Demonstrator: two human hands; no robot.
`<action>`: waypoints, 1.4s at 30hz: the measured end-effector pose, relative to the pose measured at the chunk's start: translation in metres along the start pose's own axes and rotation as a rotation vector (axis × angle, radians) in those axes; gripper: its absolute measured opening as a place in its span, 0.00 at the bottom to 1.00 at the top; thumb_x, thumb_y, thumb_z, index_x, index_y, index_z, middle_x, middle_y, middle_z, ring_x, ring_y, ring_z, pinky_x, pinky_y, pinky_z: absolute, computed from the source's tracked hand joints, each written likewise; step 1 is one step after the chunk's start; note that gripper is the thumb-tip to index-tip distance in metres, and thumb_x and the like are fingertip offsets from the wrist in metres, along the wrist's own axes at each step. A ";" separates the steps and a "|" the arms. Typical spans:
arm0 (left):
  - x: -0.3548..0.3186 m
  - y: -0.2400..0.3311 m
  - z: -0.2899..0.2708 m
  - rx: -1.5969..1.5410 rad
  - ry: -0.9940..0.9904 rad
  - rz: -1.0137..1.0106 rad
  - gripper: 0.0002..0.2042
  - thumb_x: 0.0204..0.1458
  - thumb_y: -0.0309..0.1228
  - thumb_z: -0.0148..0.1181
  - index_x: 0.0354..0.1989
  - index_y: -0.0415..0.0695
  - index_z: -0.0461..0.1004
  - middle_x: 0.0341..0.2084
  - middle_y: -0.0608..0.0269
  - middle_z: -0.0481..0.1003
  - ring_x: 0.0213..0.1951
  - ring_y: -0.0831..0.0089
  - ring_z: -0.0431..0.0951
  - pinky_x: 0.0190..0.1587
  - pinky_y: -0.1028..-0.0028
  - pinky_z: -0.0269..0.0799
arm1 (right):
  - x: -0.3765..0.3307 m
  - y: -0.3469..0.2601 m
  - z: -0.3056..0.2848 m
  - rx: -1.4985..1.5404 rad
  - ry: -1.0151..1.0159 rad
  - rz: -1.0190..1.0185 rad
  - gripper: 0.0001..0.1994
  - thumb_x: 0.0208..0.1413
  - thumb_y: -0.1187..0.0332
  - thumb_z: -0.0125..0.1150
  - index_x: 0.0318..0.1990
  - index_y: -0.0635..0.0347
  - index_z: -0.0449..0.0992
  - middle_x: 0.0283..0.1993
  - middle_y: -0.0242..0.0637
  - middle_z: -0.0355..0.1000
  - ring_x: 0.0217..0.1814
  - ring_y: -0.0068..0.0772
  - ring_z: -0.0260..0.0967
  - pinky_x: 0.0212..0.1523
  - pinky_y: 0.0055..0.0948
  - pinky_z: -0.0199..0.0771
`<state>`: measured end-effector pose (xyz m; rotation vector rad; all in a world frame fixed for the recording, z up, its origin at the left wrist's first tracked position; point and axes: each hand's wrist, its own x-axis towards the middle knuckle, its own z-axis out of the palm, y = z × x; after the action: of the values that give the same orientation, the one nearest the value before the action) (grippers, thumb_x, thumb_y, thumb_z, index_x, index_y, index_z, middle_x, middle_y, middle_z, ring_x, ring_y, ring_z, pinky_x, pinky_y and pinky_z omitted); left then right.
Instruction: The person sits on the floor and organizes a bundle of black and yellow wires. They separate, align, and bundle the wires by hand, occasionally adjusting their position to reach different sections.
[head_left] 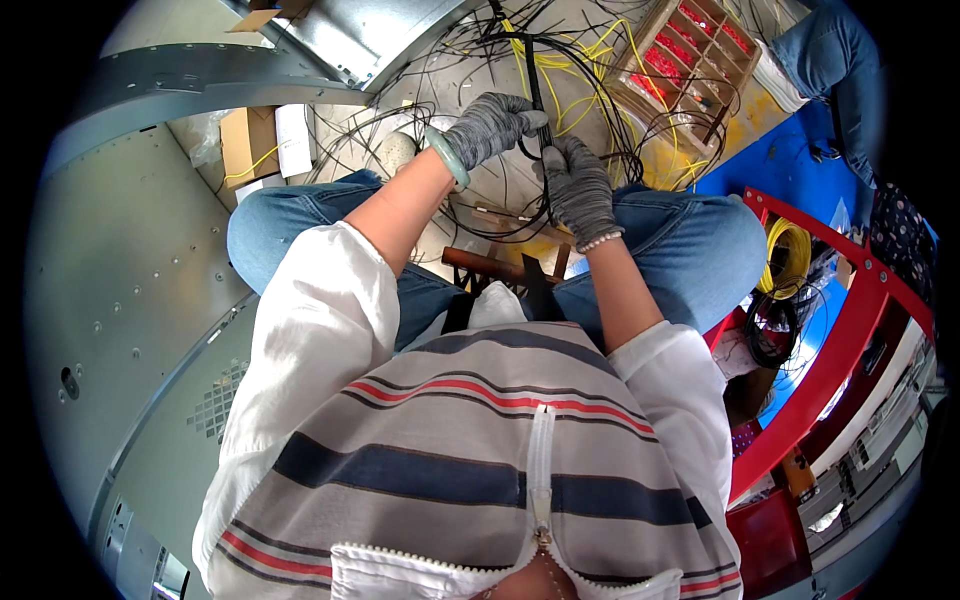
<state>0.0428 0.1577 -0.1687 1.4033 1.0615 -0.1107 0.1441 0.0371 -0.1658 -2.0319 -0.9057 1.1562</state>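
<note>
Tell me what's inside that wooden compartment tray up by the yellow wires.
The wooden tray holds small red parts in several compartments. Black wires cross its near edge, so the cells beneath can't be read.

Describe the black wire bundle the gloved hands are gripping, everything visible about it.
The black wire bundle is a set of thin, dark, plastic-looking cables gathered into one straight run that stands roughly upright in the picture, above the person's knees. The left hand, in a grey knit glove, closes round it higher up; the right hand, gloved alike, grips it just below. Past the hands the strands fan out into loose loops over the pale floor, tangled with yellow wires. How many strands it holds cannot be counted.
</note>
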 end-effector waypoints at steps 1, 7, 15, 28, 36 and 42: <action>-0.001 0.003 -0.002 0.010 -0.003 0.003 0.15 0.45 0.42 0.53 0.32 0.42 0.74 0.20 0.69 0.70 0.21 0.81 0.66 0.26 0.81 0.66 | 0.000 -0.007 -0.002 -0.186 0.040 -0.066 0.12 0.50 0.65 0.48 0.36 0.68 0.68 0.30 0.45 0.70 0.32 0.38 0.68 0.34 0.29 0.67; -0.001 0.000 -0.002 0.174 0.026 0.231 0.13 0.45 0.38 0.53 0.34 0.41 0.73 0.25 0.61 0.73 0.25 0.76 0.70 0.32 0.77 0.67 | 0.004 0.003 0.005 -0.553 0.237 -0.258 0.11 0.44 0.63 0.50 0.34 0.59 0.68 0.35 0.46 0.67 0.40 0.46 0.64 0.39 0.39 0.64; 0.013 -0.020 0.006 0.287 0.015 0.350 0.11 0.44 0.33 0.52 0.33 0.41 0.71 0.27 0.53 0.72 0.32 0.64 0.72 0.37 0.72 0.66 | 0.000 -0.025 -0.005 -0.535 0.156 -0.202 0.10 0.41 0.67 0.50 0.31 0.63 0.65 0.33 0.51 0.66 0.35 0.49 0.65 0.36 0.41 0.65; -0.006 -0.016 0.017 0.354 0.131 0.281 0.14 0.42 0.35 0.49 0.33 0.38 0.70 0.30 0.46 0.70 0.36 0.52 0.69 0.40 0.65 0.64 | 0.010 -0.040 -0.001 -0.922 -0.014 -0.023 0.12 0.47 0.61 0.47 0.28 0.60 0.68 0.27 0.51 0.69 0.31 0.49 0.68 0.30 0.43 0.66; -0.020 0.002 0.007 0.269 0.075 0.085 0.19 0.45 0.43 0.50 0.35 0.37 0.70 0.31 0.44 0.70 0.36 0.51 0.69 0.40 0.65 0.64 | 0.005 -0.016 0.001 -0.729 0.017 -0.298 0.11 0.46 0.59 0.48 0.29 0.55 0.72 0.25 0.45 0.69 0.28 0.49 0.67 0.31 0.41 0.67; 0.007 -0.026 0.024 0.310 0.168 0.131 0.21 0.45 0.44 0.49 0.31 0.33 0.70 0.27 0.44 0.71 0.30 0.55 0.72 0.35 0.66 0.66 | 0.013 0.029 0.017 -0.201 0.032 -0.314 0.13 0.49 0.62 0.48 0.33 0.62 0.72 0.31 0.48 0.69 0.35 0.47 0.67 0.36 0.36 0.66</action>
<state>0.0427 0.1352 -0.1965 1.7833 1.1200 -0.0648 0.1408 0.0343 -0.2017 -1.9647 -1.3150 0.8888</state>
